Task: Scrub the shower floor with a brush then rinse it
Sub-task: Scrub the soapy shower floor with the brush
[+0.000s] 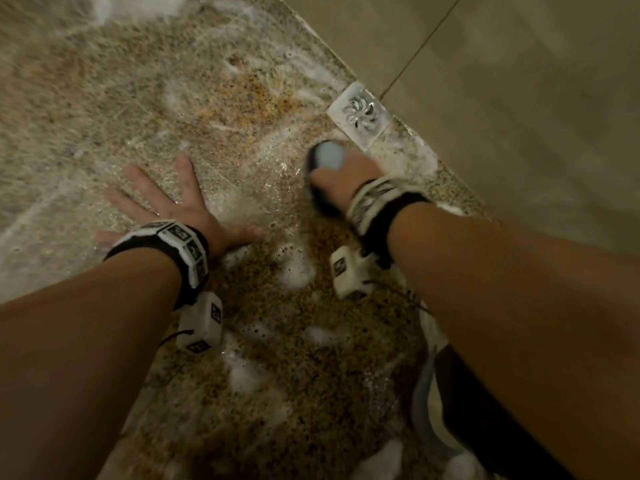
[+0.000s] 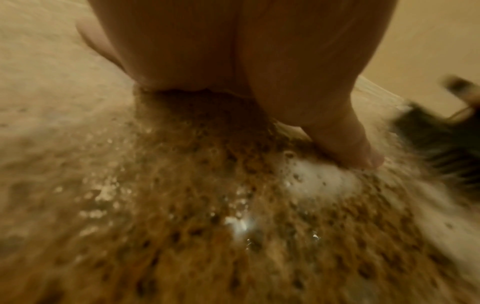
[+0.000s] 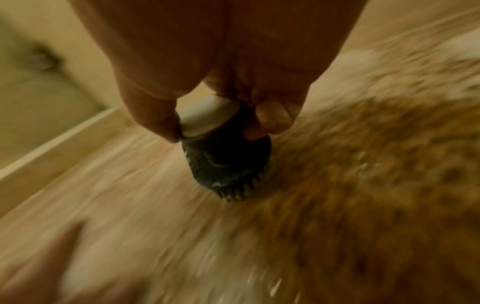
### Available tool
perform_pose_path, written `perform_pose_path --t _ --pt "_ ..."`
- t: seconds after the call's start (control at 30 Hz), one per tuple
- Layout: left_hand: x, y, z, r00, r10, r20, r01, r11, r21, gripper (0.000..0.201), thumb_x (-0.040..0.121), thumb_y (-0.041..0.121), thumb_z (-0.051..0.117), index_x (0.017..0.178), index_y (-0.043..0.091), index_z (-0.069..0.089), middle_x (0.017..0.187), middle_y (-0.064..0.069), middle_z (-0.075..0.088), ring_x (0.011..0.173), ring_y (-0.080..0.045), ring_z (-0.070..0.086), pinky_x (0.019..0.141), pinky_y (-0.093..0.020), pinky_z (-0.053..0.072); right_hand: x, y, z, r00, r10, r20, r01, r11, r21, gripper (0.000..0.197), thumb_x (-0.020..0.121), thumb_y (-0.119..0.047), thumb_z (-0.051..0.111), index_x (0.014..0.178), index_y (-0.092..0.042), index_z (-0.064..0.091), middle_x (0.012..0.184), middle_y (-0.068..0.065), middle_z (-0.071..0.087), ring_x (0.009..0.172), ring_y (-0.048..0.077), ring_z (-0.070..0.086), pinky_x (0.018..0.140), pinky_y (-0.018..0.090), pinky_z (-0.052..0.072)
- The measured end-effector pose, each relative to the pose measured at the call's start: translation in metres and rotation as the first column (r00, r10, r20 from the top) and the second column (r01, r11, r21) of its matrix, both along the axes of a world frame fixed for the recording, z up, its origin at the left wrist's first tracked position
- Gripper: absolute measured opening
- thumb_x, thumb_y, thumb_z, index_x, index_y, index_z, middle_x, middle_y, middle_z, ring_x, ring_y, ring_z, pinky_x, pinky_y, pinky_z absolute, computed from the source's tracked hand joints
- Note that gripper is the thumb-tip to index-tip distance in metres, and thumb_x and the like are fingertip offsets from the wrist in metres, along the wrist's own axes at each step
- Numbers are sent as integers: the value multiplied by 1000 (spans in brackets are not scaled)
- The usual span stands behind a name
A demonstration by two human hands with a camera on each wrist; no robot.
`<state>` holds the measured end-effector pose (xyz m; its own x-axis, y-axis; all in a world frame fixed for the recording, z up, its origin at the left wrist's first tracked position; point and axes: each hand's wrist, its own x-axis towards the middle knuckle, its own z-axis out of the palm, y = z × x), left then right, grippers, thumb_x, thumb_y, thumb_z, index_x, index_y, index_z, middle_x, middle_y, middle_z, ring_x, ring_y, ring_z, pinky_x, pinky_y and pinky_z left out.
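Down by the drain, our right hand curls tight round the small, light brush, bristles on the wet shower floor. Soap makes it slippery, so we hold its round top. Our left hand lies spread flat.
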<state>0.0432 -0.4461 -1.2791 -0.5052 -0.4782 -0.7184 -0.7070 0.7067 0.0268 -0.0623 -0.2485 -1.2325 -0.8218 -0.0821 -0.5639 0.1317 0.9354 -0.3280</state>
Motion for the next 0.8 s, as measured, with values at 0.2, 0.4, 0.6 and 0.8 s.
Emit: perform_pose_path --t 0.2,0.4,0.6,0.8 --pt "0 0 -1 1000 -14 -13 13 1000 -27 162 16 111 42 132 46 -51 152 -17 -48 142 -54 -33 105 -84 3 14 5 -14 988 131 80 -132 991 7 52 92 -51 63 124 -9 59 104 5 57 90 24 55 76 33 46" --pt "2 -2 2 999 -32 1 32 999 -13 164 15 111 41 134 46 -50 152 -18 -48 142 -54 -33 105 -85 3 -15 56 -6 986 -164 16 158 970 182 55 91 -52 61 117 -4 59 105 13 61 83 30 54 68 34 37" --pt "0 -11 15 989 -124 81 123 992 19 165 20 110 47 140 44 -45 156 -19 -42 145 -57 -23 110 -81 9 32 -59 -27 989 117 95 -114 993 -37 59 84 -56 68 122 -11 57 110 4 64 86 22 60 65 28 43" --pt "1 -38 55 939 -332 91 319 938 134 118 78 76 67 160 40 -10 169 -7 -15 154 -43 -2 121 -59 12 47 -128 -23 918 363 157 -364 931 -27 51 92 -61 59 97 -10 59 79 4 60 66 19 58 51 29 43"
